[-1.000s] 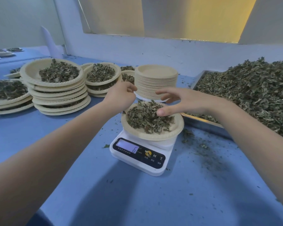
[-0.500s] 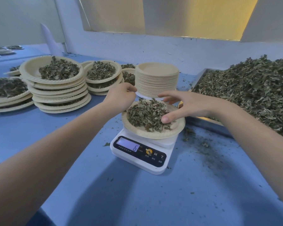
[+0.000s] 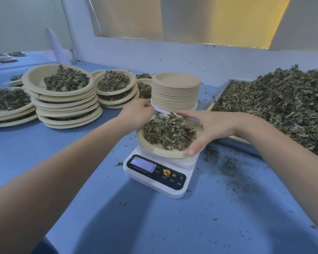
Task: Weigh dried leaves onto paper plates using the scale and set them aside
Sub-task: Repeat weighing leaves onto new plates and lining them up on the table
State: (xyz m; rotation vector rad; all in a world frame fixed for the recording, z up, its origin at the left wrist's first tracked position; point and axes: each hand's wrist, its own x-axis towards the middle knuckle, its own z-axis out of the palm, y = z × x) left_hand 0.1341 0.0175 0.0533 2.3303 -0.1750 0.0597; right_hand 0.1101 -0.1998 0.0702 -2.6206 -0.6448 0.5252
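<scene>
A paper plate (image 3: 155,150) heaped with dried leaves (image 3: 167,132) sits on the white digital scale (image 3: 155,177) at the table's middle. My left hand (image 3: 138,114) curls over the plate's far left rim, its fingertips hidden. My right hand (image 3: 211,129) spans the right rim, thumb hooked on the near edge and fingers reaching over the far edge. The scale's display is lit and shows a single digit.
A stack of empty plates (image 3: 175,92) stands just behind the scale. Stacks of filled plates (image 3: 66,101) (image 3: 116,90) (image 3: 7,109) fill the left. A metal tray (image 3: 221,92) piled with loose leaves (image 3: 283,103) sits at the right. Crumbs litter the blue table (image 3: 173,226).
My right hand has slid from the leaf pile out to the plate's right rim, thumb now on the near edge. My left hand stays at the left rim. The display digit changed.
</scene>
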